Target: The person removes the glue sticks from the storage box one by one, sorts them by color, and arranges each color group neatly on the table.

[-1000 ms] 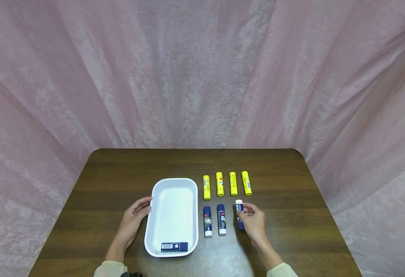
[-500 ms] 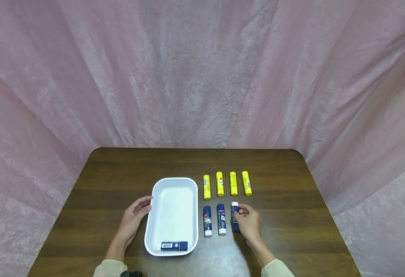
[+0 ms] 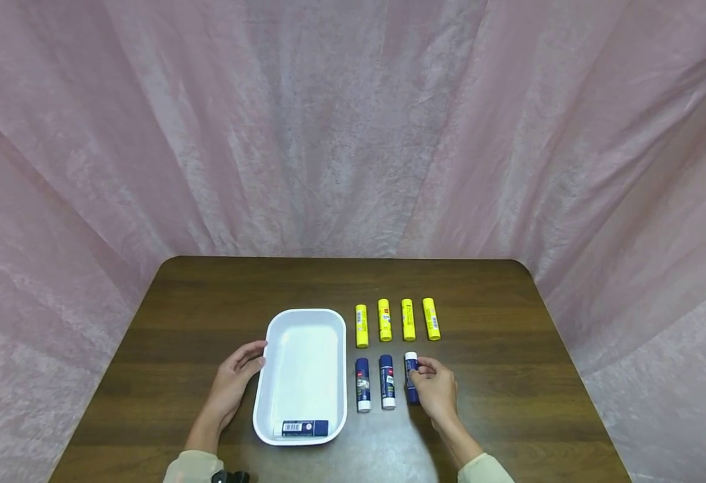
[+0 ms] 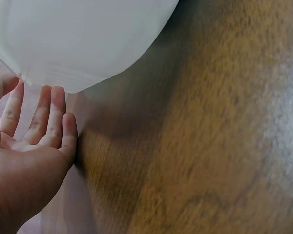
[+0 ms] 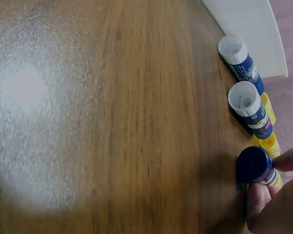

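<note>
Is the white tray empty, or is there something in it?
Not empty: one blue glue stick lies across the near end of the white tray.

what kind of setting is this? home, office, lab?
Likely a staged recording setup: pink cloth backdrop draped round a lone wooden table, with glue sticks in neat rows beside a white tray.

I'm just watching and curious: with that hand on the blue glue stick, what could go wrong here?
The right hand pinches the blue glue stick close beside two other blue sticks; a clumsy lift might knock them rolling, since they are round. The white tray is only touched by the open left hand, so it could slide if a stick is dropped in hard.
</note>
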